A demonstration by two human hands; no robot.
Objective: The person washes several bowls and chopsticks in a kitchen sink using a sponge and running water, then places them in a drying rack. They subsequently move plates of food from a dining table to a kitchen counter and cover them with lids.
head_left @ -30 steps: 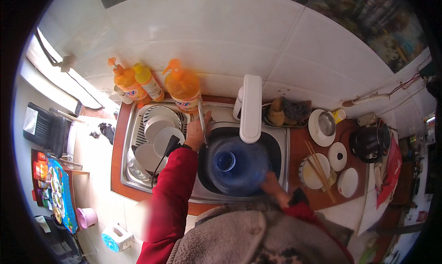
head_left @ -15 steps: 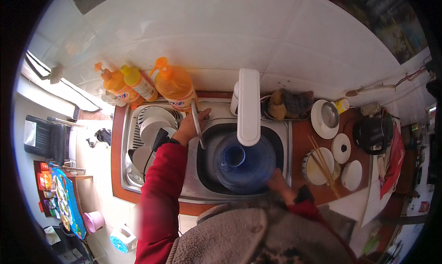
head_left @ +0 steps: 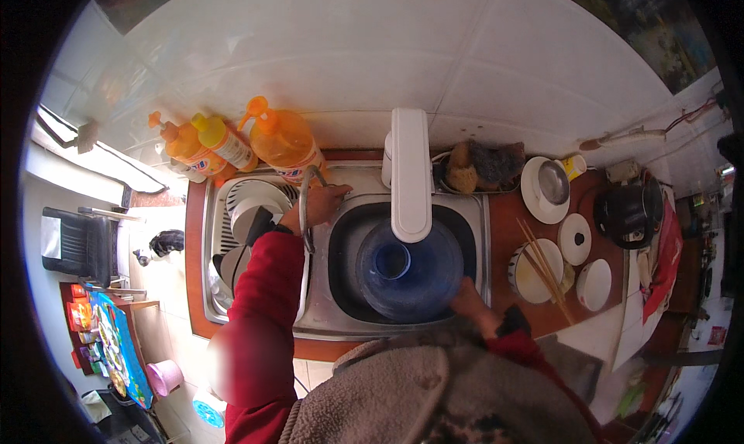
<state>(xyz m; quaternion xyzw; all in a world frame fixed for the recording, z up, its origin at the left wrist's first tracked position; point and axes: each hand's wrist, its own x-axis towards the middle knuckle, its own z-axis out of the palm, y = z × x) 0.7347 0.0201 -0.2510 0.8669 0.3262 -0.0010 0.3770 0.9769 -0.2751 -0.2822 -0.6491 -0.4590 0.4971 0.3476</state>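
Observation:
A large blue water jug [head_left: 434, 285] stands in the dark basin of the steel sink [head_left: 314, 320], its round mouth upward and tilted toward me. My right hand [head_left: 471, 308] grips the jug's lower right side, fingers partly hidden against it. At the back of the sink my left hand [head_left: 323, 204] is around the base of the curved metal faucet [head_left: 307, 200]; the spout crosses in front of the hand and some fingers are hidden. Over the jug's far edge reaches a long white fixture [head_left: 411, 177].
Bowls and dishes fill a rack [head_left: 232, 211] left of the basin. Orange pump bottles [head_left: 283, 146] line the wall behind. Sponges [head_left: 484, 167], bowls [head_left: 539, 270], chopsticks [head_left: 546, 273] and a black pot [head_left: 628, 215] occupy the right counter. A cat [head_left: 165, 244] is on the floor.
The faucet spout has swung left, away from the basin, with my left hand at it. My right hand stays on the jug. The cat shows more fully.

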